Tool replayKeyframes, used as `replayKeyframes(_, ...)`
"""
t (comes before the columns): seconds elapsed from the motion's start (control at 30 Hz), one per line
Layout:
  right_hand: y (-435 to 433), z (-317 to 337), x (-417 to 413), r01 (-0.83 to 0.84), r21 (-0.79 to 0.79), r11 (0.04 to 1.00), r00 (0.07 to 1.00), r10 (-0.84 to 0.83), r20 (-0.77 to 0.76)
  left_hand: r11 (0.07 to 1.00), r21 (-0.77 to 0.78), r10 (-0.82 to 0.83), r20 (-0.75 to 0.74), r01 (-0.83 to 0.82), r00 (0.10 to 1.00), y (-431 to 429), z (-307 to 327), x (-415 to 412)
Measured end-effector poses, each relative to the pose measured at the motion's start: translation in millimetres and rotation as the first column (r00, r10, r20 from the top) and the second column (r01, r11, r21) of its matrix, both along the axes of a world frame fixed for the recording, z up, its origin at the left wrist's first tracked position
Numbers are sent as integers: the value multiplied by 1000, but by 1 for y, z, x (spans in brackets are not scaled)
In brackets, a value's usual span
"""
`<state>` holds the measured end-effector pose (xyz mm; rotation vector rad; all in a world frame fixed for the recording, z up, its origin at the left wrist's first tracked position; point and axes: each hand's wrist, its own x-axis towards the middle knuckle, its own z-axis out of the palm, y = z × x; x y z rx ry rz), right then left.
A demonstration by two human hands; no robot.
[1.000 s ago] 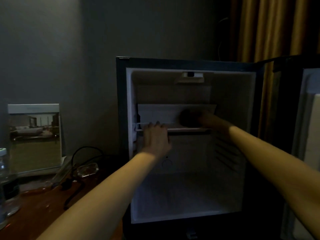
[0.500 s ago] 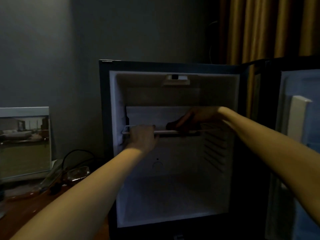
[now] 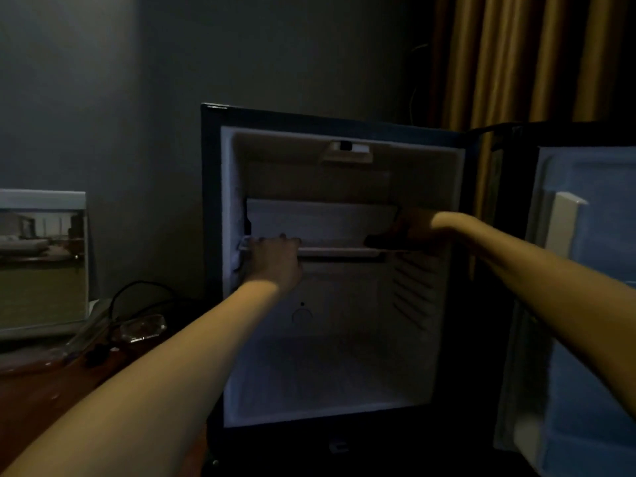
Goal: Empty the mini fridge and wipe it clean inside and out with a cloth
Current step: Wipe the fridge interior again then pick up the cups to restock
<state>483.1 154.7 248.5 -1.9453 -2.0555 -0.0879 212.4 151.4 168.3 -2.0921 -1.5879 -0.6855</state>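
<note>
The mini fridge [image 3: 212, 235] stands on the counter [image 3: 41, 390] in front of me, its door [image 3: 592, 304] swung wide to the right. Inside, the shelf [image 3: 339, 251] runs left to right across the cavity, about halfway up.

My left grip [image 3: 275, 258] holds the shelf's near rail at its left end, fingers hooked over the top. My right grip [image 3: 418, 228] is at the shelf's right end, a little further in, on a dark cloth [image 3: 378, 240]. The light is too dim for me to tell whether those fingers curl round the cloth or lie flat on it.

I judge the emptying done and the inside wipe in hand. The cloth lies on the right end of the shelf, so the rest of the shelf stretches left from it along the shelf's long axis, toward my left grip. The right grip is nearer the cloth and should sweep left while the left grip steadies the rail. The risk is tipping the shelf off its side ledges.
</note>
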Motion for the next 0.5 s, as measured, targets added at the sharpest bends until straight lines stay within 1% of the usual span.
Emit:
replayKeyframes(0.1, -12, -13, -4, -54, 83, 995, 997, 59, -53, 998, -64, 6, -18, -7, 1000, -10, -1, -3)
replayKeyframes(0.2, -28, -35, -11, -42, 281, 959, 988, 83, -134, 998, -66, 1, -69, -5, 998, -32, -7, -11)
replayKeyframes(0.23, -35, -40, -13, -46, 342, 939, 984, 102, -145, 997, -82, -14, -72, 8, 997, -40, -10, -14)
replayKeyframes(0.27, -47, -43, -17, -29, 361, 932, 990, 77, -120, 996, -88, -32, -77, 25, 996, -50, -16, -19)
replayKeyframes(0.3, -59, -46, -22, -4, 347, 938, 995, 38, -92, 996, -70, -61, -114, 53, 992, -56, -26, -28)
replayKeyframes(0.33, -73, -52, -28, 8, 307, 952, 998, 14, -68, 994, -2, -109, -163, 110, 981, -64, -38, -36)
replayKeyframes(0.37, -84, -61, -32, 0, 259, 966, 998, 15, -57, 988, 51, -130, -236, 146, 963, -71, -53, -44)
replayKeyframes(0.4, -93, -75, -35, -6, 227, 974, 997, 23, -72, 986, 84, -116, -305, 148, 945, -78, -68, -53)
replayKeyframes(0.43, -102, -91, -38, -9, 220, 975, 993, 35, -116, 990, 75, -85, -375, 121, 923, -86, -85, -62)
replayKeyframes(0.5, -111, -125, -38, 22, 225, 974, 976, 28, -216, 999, -39, 10, -471, -32, 882, -97, -125, -77)
